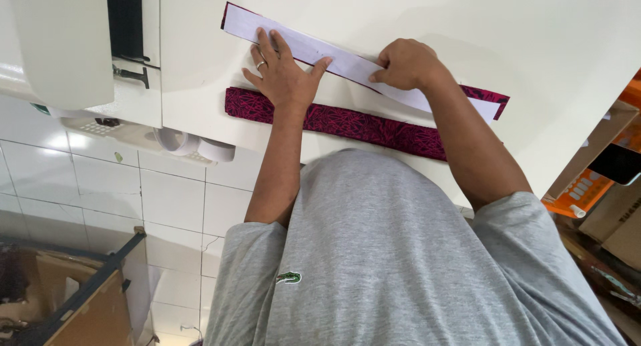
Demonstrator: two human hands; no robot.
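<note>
As seen from the head camera, a white paper strip (347,62) is laid on top of a dark red patterned fabric strip (486,94); only the fabric's edges show, at the far-left end and the right end. Both lie diagonally across the white table (547,32).

Left hand (284,76): spread flat, fingers wide, pressed on the paper strip near its left end, a ring on one finger. Nothing is gripped.

Right hand (404,64): curled narrow, knuckles up, pressed on the paper strip near its middle. Whether anything is pinched under the fingers cannot be told.

Progress, as a judgement: paper and fabric appear aligned and held down; no marks, pins or cuts along the edges can be made out. A second red strip (340,122), same print, lies just beside, nearer the body, bare of paper.

Materials: paper is smooth, stiff, long, narrow, straight-edged. Fabric is thin woven cloth, magenta with a fine dark line pattern, lying flat. Table is glossy and hard.

A sewing machine (67,42) in cream plastic is seen at left. White floor tiles (173,199) show below.
</note>
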